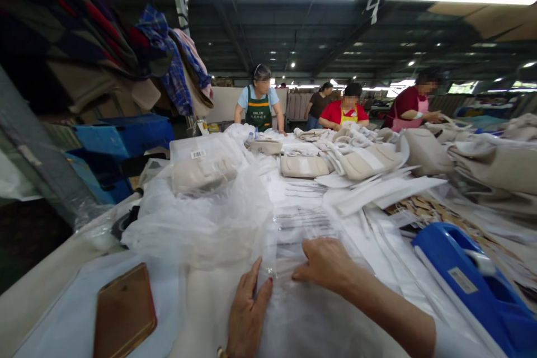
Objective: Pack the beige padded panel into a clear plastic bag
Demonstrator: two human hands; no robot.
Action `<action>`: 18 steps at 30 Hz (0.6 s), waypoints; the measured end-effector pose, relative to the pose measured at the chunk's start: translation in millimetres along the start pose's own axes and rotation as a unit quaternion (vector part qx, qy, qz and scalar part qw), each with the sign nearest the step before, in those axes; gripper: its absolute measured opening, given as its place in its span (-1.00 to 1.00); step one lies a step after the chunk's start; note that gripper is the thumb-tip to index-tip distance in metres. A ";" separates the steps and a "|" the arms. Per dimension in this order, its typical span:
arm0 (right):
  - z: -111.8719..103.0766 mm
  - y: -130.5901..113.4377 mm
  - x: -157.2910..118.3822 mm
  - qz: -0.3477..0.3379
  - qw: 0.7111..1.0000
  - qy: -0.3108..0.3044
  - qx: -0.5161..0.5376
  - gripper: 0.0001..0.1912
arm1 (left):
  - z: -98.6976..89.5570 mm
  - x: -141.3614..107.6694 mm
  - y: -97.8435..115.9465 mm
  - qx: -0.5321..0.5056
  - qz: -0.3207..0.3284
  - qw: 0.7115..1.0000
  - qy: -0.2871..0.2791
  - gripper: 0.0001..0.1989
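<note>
A clear plastic bag with printed dark lines (304, 221) lies flat on the table in front of me. My left hand (249, 307) rests at the bag's left edge, thumb and forefinger apart, with nothing visibly gripped. On the bag's right part is my right hand (323, 263), its fingers curled in; what they hold, if anything, is hidden. Just left of the bag spreads a heap of translucent plastic bags (205, 218). A bagged beige item with a barcode label (203, 170) sits on top of that heap.
A brown phone-like object (125, 313) lies at the lower left. At right are a blue plastic tool (470, 285) and brown tags (432, 215). Beige bags (369, 161) and white sheets cover the far table. Several people stand or work beyond; blue crates (126, 134) are at left.
</note>
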State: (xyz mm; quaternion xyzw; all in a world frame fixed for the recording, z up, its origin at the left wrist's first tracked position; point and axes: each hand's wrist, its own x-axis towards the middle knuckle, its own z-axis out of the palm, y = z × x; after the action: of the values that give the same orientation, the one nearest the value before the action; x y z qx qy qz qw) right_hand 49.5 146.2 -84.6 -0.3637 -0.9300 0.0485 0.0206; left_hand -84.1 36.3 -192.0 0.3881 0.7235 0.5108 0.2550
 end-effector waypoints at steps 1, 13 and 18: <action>4.4 4.2 -8.6 0.002 0.999 0.034 0.001 -0.78 | -0.4 -0.1 0.1 -0.002 0.003 1.000 0.001 -0.45; 55.5 130.7 -83.6 0.213 0.917 0.185 0.282 -0.36 | -16.3 24.0 6.0 -0.079 -0.073 0.990 -0.090 -0.11; 41.6 132.2 -89.2 0.258 0.763 -0.022 0.592 -0.37 | -5.4 22.5 24.1 -0.154 -0.126 0.963 -0.183 -0.22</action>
State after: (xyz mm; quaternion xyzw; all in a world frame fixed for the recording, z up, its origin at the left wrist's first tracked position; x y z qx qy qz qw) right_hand 201.1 179.2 -140.1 -0.5043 -0.5874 0.6012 0.1977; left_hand -93.8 56.1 -166.9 0.3365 0.6202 0.4998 0.5023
